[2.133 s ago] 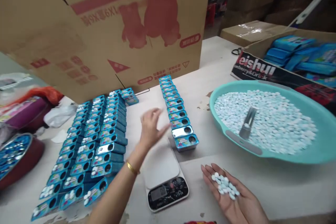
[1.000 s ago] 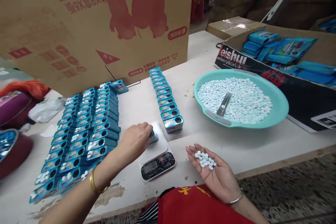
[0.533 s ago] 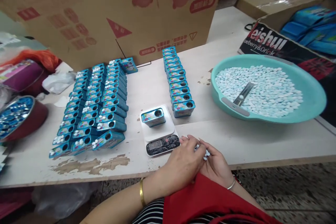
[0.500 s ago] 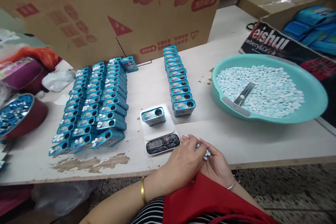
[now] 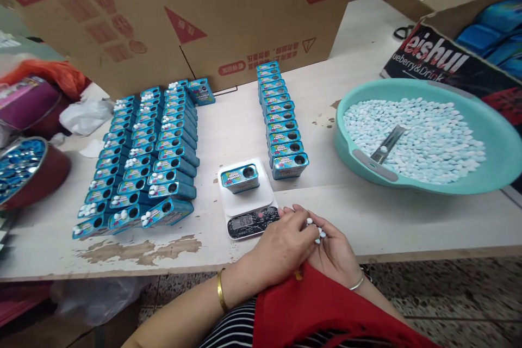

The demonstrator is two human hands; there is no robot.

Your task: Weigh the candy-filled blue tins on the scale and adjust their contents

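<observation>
My right hand [image 5: 336, 253] is cupped with the palm up and holds several small pale-blue candies [image 5: 320, 235]. My left hand [image 5: 287, 242] lies over it, its fingers curled onto the candies; its fingertips are partly hidden. Just beyond the hands stands a small kitchen scale [image 5: 253, 223] with a lit display. A blue candy tin [image 5: 240, 178] with a dark round opening rests on its platform. To the right, a turquoise basin [image 5: 346, 147] holds a heap of the same candies, with a metal scoop or clip-like tool [image 5: 387, 145] lying on them.
Rows of blue tins [image 5: 138, 160] with candies on their tops stand at left. Another column of tins [image 5: 285, 136] stands beyond the scale. A large cardboard box [image 5: 142, 11] walls the back. A red bowl [image 5: 53, 174] of blue wrapped pieces and a black printed carton [image 5: 432, 54] flank the table.
The view has shifted slightly. My left fingers have moved a little over the candies, and more of them show in my right palm. The tin stays on the scale.
</observation>
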